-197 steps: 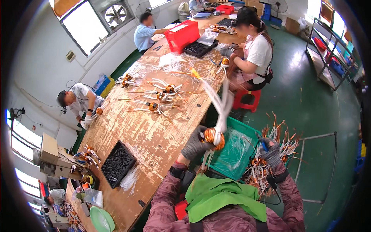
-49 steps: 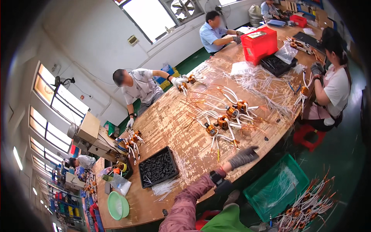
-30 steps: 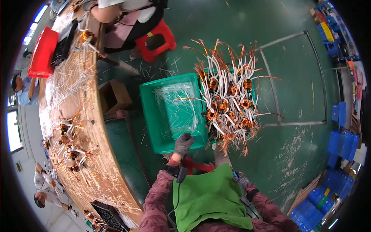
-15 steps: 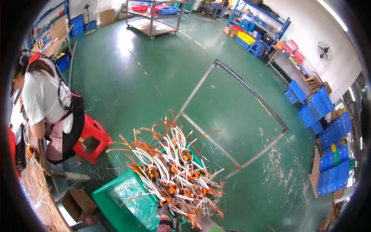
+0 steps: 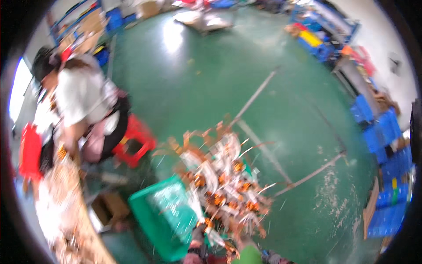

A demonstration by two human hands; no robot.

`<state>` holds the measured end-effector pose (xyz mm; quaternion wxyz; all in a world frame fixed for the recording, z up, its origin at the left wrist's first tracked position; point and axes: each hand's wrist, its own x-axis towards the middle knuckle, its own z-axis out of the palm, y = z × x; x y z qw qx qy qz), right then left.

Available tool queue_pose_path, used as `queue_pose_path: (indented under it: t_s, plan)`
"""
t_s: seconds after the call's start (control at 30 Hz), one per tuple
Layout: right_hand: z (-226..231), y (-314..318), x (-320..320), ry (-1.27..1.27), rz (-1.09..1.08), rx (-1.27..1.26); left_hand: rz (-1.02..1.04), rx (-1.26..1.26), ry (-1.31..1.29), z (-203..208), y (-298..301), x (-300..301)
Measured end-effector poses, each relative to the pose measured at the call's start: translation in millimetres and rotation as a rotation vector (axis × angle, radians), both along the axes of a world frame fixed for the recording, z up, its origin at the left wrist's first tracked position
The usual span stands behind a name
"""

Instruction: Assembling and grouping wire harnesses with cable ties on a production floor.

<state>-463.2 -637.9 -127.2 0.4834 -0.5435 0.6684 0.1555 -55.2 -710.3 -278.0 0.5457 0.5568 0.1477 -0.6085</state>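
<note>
A large heap of copper-wound coils with white-sleeved leads and frayed copper ends point(image 5: 220, 180) lies just ahead of me, partly over a green plastic bin point(image 5: 141, 215). My left hand point(image 5: 198, 234), in a dark glove, is closed at the near edge of the heap on a copper coil point(image 5: 207, 223) with white leads. My right hand point(image 5: 244, 242) reaches in beside it from the right, below a green patch on the sleeve. Motion blurs its fingers, and the coils partly hide them. Clear plastic film point(image 5: 176, 207) lies inside the bin.
At left, a person in a white top point(image 5: 81, 92) sits on a red stool point(image 5: 136, 141) by a wire-covered workbench point(image 5: 83, 220). A cardboard box point(image 5: 110, 209) stands below the bench. A metal frame point(image 5: 263, 152) stands beyond the heap. Blue crates point(image 5: 389, 211) line the right side.
The whole view has swung, shifting the scene to the right, and is now blurred. My left hand's coil now shows more clearly at the heap's edge, its leads hanging toward me.
</note>
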Motion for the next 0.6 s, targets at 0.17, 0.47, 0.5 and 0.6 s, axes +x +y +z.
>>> queue_pose_path:
  t_s: [0.17, 0.47, 0.5, 0.6]
  plan:
    - [67.8, -46.5, 84.2, -0.141, 0.047, 0.072, -0.121, -0.077, -0.345, 134.5, 56.8, 45.8]
    - [234.8, -103.0, 299.6, -0.408, 0.593, -0.178, -0.156, -0.137, -0.922, 395.2, 187.6, 147.0]
    - [236.6, -102.7, 310.1, -0.482, 0.737, -0.362, -0.145, -0.118, -1.048, 414.8, 194.8, 148.5]
    - [295.8, -90.0, 360.2, -0.687, 0.968, -0.572, -0.020, -0.069, -1.210, 459.6, 225.6, 140.7]
